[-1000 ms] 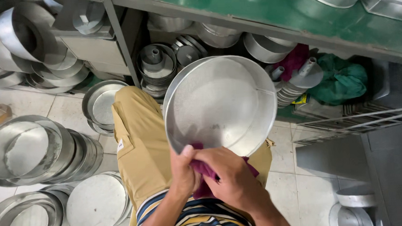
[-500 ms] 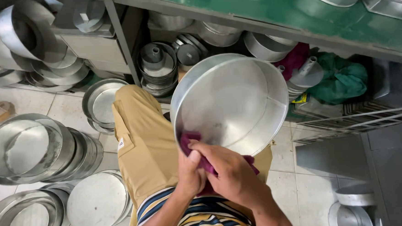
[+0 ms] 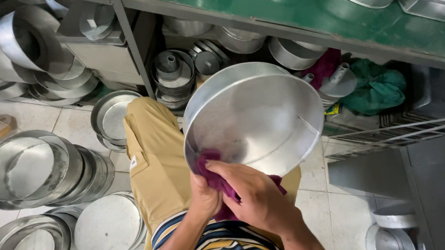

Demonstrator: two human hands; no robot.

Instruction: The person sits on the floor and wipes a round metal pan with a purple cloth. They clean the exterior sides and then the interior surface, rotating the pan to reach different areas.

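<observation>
Both hands [image 3: 236,195] grip one pan [image 3: 255,118]; one cloth [image 3: 220,178]

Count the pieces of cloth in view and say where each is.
3: a maroon cloth in the hands against the round pan, a magenta one and a green one under the green shelf. Others may be hidden.

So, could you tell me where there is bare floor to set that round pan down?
Bare tiles lie to the right of the knee, bordered by the wire rack and the grey cabinet. The left is crowded with stacked round pans and flat discs.
</observation>
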